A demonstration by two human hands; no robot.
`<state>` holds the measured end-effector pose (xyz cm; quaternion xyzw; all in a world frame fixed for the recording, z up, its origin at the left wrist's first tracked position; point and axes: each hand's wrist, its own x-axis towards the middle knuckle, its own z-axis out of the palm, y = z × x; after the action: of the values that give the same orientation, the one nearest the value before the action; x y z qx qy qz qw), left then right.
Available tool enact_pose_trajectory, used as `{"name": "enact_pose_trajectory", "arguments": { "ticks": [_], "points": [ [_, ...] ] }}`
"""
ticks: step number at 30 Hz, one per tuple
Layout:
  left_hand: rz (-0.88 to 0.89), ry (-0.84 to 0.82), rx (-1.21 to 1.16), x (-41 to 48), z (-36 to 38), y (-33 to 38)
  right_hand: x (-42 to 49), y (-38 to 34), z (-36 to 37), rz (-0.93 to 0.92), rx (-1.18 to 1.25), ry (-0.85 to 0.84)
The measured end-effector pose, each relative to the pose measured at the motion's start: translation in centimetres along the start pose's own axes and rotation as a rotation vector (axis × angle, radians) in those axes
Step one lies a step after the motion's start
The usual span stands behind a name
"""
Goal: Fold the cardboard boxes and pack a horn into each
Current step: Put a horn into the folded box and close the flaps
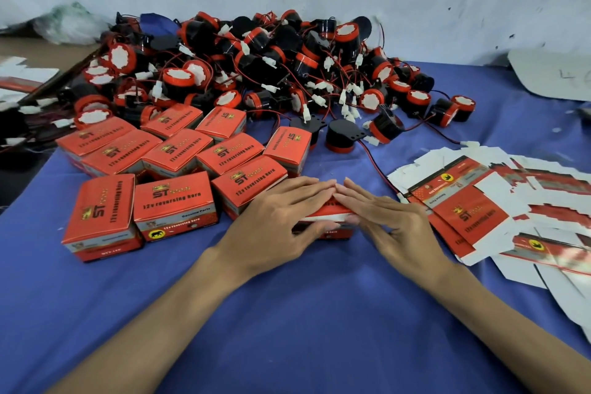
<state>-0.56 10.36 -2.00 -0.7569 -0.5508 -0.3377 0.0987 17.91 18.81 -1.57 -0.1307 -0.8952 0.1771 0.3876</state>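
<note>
My table [287, 313] is blue. The folded boxes [174, 201] are red with black lettering and gold logos. The horns [256, 73] are black, red-banded and white-faced. The flat cartons [470, 211] are red-printed white.

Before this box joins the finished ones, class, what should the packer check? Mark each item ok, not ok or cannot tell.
1. Left hand and right hand lie flat on the box, fingers straight: ok.
2. Top flap fully shut: hidden under the hands, cannot tell.
3. Horn inside: cannot tell.
4. Bare blue cloth in front of the finished boxes to set it down: ok.
5. Flat blanks lie beside the right hand: ok.
6. Loose horns piled behind for the next box: ok.
</note>
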Motion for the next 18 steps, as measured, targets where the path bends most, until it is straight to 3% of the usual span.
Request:
{"name": "enact_pose_trajectory", "arguments": {
  "ticks": [5, 12, 15, 18],
  "points": [
    [0.078, 0.052, 0.059, 0.0, 0.4, 0.0, -0.1, -1.2, 0.6, 0.297, 0.352, 0.065],
    [0.018, 0.098, -0.060, 0.0, 0.5, 0.2, -0.3, -0.6, 0.7, -0.026, -0.129, 0.035],
    [0.045, 0.084, 0.021, -0.1, 0.5, 0.2, -0.4, 0.0, 0.0, -0.162, -0.274, -0.051],
    [0.103, 0.071, 0.148, -0.3, 0.5, 0.2, -0.6, 0.0, -0.3, -0.185, -0.310, -0.120]
  ]
}}
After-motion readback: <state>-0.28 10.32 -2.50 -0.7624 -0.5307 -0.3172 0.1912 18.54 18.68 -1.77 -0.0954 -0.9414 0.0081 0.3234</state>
